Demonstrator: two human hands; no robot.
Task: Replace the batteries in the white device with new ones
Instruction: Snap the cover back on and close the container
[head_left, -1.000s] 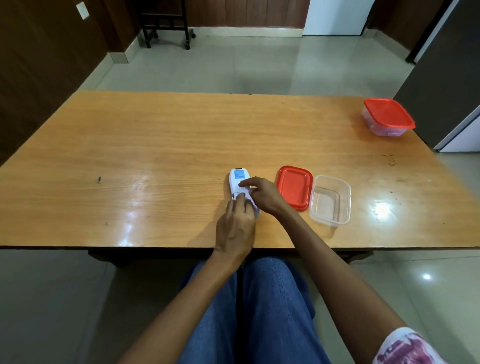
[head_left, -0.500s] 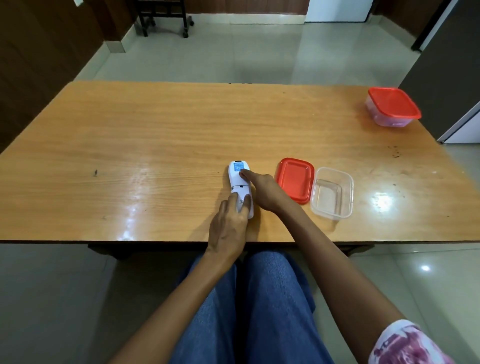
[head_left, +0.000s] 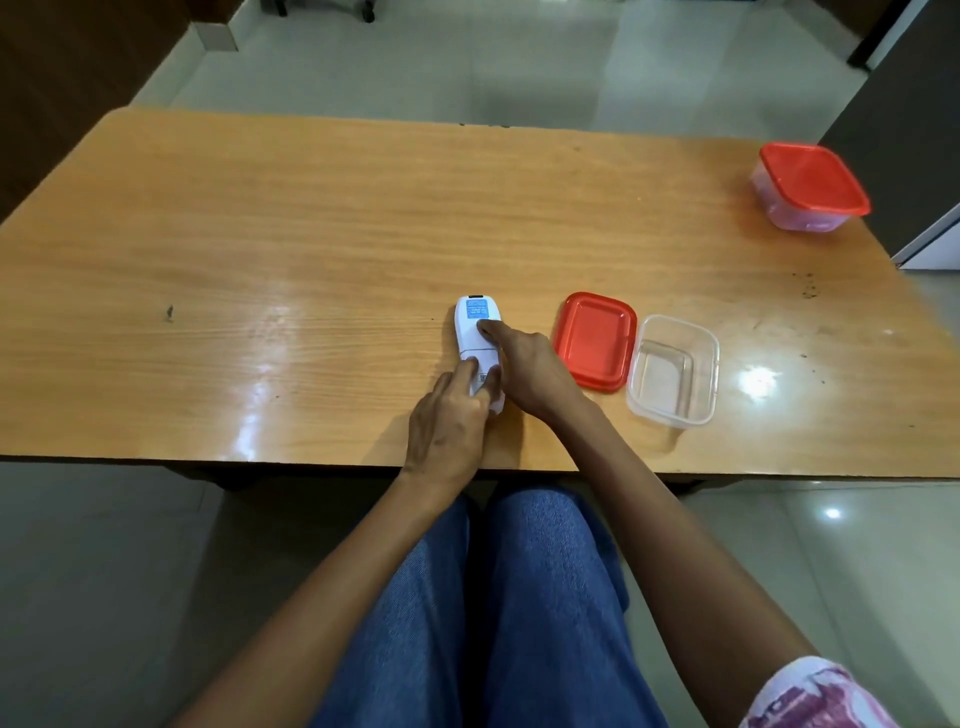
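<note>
The white device (head_left: 474, 332) lies face down on the wooden table (head_left: 311, 234), lengthwise away from me, with a blue label near its far end. My right hand (head_left: 530, 369) presses a straight index finger on the device's middle. My left hand (head_left: 452, 415) rests two straight fingers on the near part of the device, over its back cover. The cover looks closed. No batteries are visible.
A red lid (head_left: 595, 340) lies just right of my right hand, with an empty clear plastic box (head_left: 672, 369) beside it. A second clear box with a red lid (head_left: 808, 187) stands at the table's far right corner. My knees sit under the near edge.
The device has turned from slightly slanted to straight. My left fingers have spread over its near end, and my right index finger has settled on its middle. The camera has tilted down.
</note>
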